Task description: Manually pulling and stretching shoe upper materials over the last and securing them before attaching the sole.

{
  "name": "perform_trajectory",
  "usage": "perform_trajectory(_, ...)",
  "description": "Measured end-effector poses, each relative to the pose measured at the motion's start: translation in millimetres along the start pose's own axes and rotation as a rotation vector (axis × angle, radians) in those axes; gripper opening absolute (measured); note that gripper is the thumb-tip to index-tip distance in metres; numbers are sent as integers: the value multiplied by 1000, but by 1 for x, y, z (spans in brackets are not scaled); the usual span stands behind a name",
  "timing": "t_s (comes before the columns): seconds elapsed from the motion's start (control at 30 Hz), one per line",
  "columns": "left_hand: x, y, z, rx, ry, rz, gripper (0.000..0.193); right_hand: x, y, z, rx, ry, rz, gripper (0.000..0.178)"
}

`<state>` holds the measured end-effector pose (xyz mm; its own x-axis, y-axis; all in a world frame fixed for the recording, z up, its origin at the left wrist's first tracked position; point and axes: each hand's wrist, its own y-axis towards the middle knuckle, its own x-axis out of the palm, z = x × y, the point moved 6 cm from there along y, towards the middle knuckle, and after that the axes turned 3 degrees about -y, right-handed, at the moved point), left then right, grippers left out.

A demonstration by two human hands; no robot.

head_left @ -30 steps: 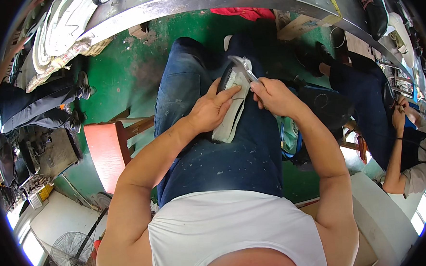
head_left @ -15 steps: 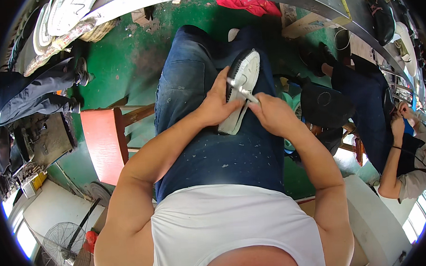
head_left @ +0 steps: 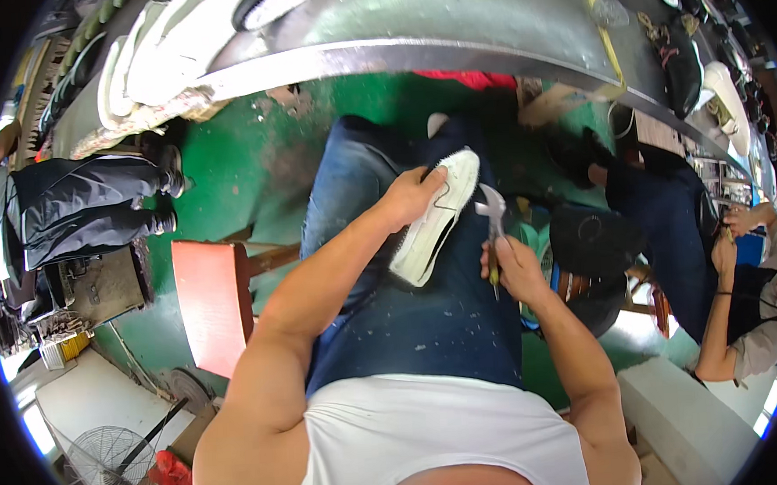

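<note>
A white shoe [head_left: 422, 251] with a dark opening and a jagged toe edge lies slanted over my lap, toe pointing away from me. My left hand [head_left: 409, 197] grips it near the toe, thumb on top, and a thin dark cord or thread shows beside the thumb. To the right of the shoe, apart from it, my right hand [head_left: 520, 269] is closed round the handles of metal pliers [head_left: 493, 212]. Their broad, curved head points away from me and toward the shoe. Part of the handles is hidden by my fingers.
A metal workbench [head_left: 353, 60] spans the far side, with white shoe parts [head_left: 164, 65] at its left. A red-topped stool [head_left: 208, 296] stands left of my legs. Another person [head_left: 724, 269] sits at right; a fan [head_left: 110, 463] stands lower left.
The pliers have come off the shoe and swung to its right in my right hand. The shoe is turned from its sole side to its upper; my left hand now holds its toe.
</note>
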<state>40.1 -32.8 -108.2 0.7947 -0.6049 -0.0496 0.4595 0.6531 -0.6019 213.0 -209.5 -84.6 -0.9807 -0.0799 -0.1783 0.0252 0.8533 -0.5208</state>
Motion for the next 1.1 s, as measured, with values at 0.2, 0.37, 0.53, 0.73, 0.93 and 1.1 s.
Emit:
perform_trajectory(0.2, -31, -89, 67, 334, -1354, -549, 88, -13, -11, 20, 204, 509, 71, 44)
perform_trajectory(0.37, -16, -86, 14, 5, -34, -517, 106, -14, -12, 10, 233, 382, 113, 35)
perform_trajectory(0.53, 2, -74, 9, 396, 760, 338, 52, -5, -22, -19, 21, 163, 121, 34)
perform_trajectory(0.73, -19, -79, 9, 165, 508, 43, 39, 16, -26, -50, 10, -588, -82, 34)
perform_trajectory(0.93, 7, -99, -35, 105, -309, -247, 92, 6, -37, -89, -269, -800, -186, 50)
perform_trajectory(1.1, 14, -98, -70, 304, -5, -167, 90, 26, -25, -134, -389, -1163, -200, 38)
